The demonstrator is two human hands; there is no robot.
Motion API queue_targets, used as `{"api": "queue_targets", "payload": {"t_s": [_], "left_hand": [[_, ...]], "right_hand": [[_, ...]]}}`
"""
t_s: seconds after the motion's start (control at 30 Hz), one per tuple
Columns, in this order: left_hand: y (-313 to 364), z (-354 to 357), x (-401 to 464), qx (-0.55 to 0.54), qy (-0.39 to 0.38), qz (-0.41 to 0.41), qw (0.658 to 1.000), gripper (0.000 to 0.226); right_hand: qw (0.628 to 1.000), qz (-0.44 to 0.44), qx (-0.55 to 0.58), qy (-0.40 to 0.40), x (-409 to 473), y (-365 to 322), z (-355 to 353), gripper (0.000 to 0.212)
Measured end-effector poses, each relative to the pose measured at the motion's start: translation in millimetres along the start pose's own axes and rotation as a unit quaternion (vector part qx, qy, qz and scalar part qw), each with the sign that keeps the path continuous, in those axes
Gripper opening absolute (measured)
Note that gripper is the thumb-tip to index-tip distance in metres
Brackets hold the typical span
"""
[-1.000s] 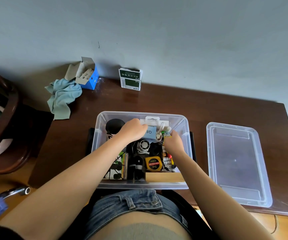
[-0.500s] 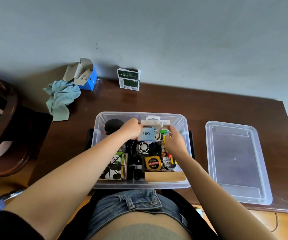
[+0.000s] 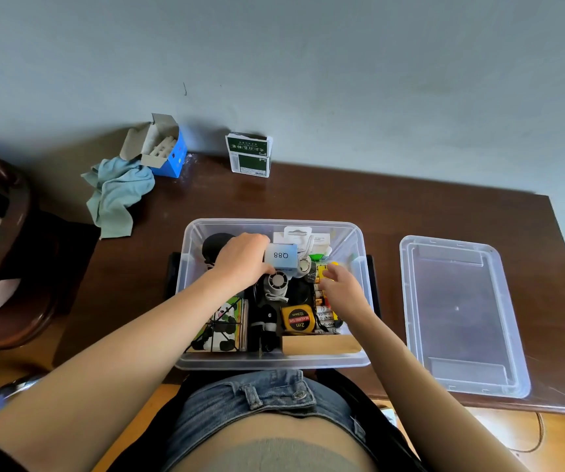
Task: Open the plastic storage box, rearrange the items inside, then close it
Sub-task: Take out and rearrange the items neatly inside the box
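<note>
i see the clear plastic storage box (image 3: 185,267) open at the near edge of the wooden table (image 3: 342,206), its lid (image 3: 458,315) lying flat just to the right, and my left hand (image 3: 242,258) grasps a small pale-blue carton marked q88 (image 3: 280,256) at the box's far end, while my right hand (image 3: 340,289) has its fingers curled over the batteries (image 3: 321,299), though i cannot tell whether they pinch anything. i judge the carton light and stiff but crushable, so hold its short sides gently; the thin, flexible box walls are best lifted from both ends.
</note>
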State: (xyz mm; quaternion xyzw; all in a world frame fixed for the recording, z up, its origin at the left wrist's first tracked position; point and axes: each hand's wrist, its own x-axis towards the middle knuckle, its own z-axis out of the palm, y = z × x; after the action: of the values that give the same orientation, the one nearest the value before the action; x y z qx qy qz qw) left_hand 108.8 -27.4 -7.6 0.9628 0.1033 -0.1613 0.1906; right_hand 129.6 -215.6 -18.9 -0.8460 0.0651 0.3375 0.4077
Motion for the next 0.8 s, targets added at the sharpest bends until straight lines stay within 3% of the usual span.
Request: {"api": "queue_targets", "payload": {"t_s": [0.13,0.23,0.3,0.4,0.47,0.7,0.8], "left_hand": [[2,0,-1,0.0,0.0,-0.006,1.0,0.034],[0,-1,-6,-0.007,0.011,-0.007,1.0,0.049],[-5,-6,-14,-0.034,0.079,0.001,0.996,0.05],[-26,-16,-33,-0.062,0.246,0.008,0.967,0.034],[-45,-17,-44,-0.051,0.299,-0.027,0.952,0.031],[-74,-2,-66,-0.207,0.229,-0.196,0.931,0.048],[-74,3,-71,-0.229,0.237,-0.2,0.923,0.036]], "right_hand": [[1.0,-0.001,-0.011,-0.006,-1,0,-2,0.049],[1.0,-0.013,-0.015,-0.009,-2,1,-4,0.044],[0.998,-0.051,-0.02,0.015,-7,3,-7,0.039],[0.981,-0.164,-0.048,0.089,-16,5,-10,0.028],[0.972,-0.204,-0.045,0.112,-20,5,-12,0.025],[0.912,-0.283,-0.096,0.282,-18,10,-24,0.027],[0.93,-0.222,-0.076,0.282,-13,20,-29,0.035]]}}
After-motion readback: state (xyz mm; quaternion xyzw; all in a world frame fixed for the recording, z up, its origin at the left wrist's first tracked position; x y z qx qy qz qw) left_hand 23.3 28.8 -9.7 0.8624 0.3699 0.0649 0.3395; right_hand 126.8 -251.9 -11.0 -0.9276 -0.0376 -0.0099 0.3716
